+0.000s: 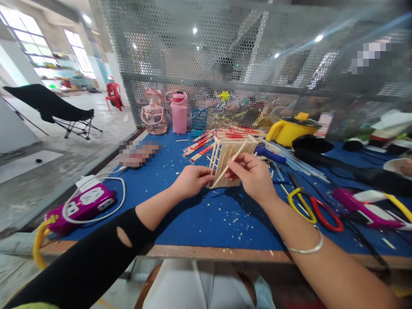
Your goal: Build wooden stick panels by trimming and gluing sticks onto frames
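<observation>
A box-like frame (222, 161) built of pale wooden chopsticks stands on the blue tabletop (193, 223) in front of me. My left hand (194, 180) is closed at the lower left corner of this frame, fingers pinched on it. Between the thumb and fingers of my right hand (254, 175) is a single wooden chopstick (240, 149), slanted across the near face of the frame. Its lower end comes down near my left fingertips; whether it touches the frame there I cannot tell. Behind the frame lie several chopsticks in red and white wrappers (201, 151).
On the right are a blue glue gun (270, 153), clear glue sticks (301, 165), pliers with yellow and red handles (302, 206) and a yellow pot (292, 131). Pink bottles (179, 113) stand by the mesh screen (183, 56). A purple power strip (83, 206) sits left.
</observation>
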Available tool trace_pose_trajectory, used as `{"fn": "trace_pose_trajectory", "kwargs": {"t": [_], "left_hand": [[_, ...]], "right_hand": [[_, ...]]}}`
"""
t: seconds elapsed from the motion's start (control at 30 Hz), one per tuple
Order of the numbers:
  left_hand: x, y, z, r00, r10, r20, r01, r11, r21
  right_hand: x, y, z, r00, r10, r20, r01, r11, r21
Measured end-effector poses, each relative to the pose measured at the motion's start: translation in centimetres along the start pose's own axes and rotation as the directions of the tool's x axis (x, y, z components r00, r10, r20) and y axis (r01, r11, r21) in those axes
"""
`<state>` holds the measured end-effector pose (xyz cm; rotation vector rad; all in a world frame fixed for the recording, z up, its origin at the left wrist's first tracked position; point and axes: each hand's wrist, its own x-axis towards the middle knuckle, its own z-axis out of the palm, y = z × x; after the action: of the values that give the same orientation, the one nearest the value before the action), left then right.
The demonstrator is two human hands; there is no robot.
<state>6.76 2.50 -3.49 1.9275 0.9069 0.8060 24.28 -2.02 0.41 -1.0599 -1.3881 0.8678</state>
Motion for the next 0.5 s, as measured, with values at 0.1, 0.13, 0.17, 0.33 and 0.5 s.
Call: {"fn": "trace_pose_trajectory", "kwargs": {"t": [0.1, 0.13, 0.17, 0.33, 0.5], "left_hand": [[0.0, 0.1, -0.3, 0.999, 0.037, -0.004, -0.037, 0.997, 0.061], [0.0, 0.2, -0.4, 0.999, 0.036, -0.011, -0.035, 0.997, 0.073], [-0.1, 0.4, -0.6, 0.999, 0.031, -0.020, -0.029, 0.996, 0.088], [-1.2, 2.0, -1.9, 0.987, 0.019, -0.157, 0.024, 0.964, 0.264], [-2.6, 3.6, -1.7, 0.986, 0.137, 0.091, -0.161, 0.918, 0.362]], "right_hand": [[0.2, -0.1, -0.2, 0.999, 0.042, 0.001, -0.042, 0.997, 0.072], [0.2, -0.1, -0.3, 0.999, 0.041, -0.005, -0.041, 0.995, 0.087], [0.2, -0.2, -0.3, 0.999, 0.039, -0.012, -0.037, 0.995, 0.096], [0.0, -0.7, -0.2, 0.999, 0.030, -0.043, -0.025, 0.994, 0.108], [-0.2, -0.7, 0.0, 0.999, 0.010, -0.036, -0.006, 0.994, 0.107]]}}
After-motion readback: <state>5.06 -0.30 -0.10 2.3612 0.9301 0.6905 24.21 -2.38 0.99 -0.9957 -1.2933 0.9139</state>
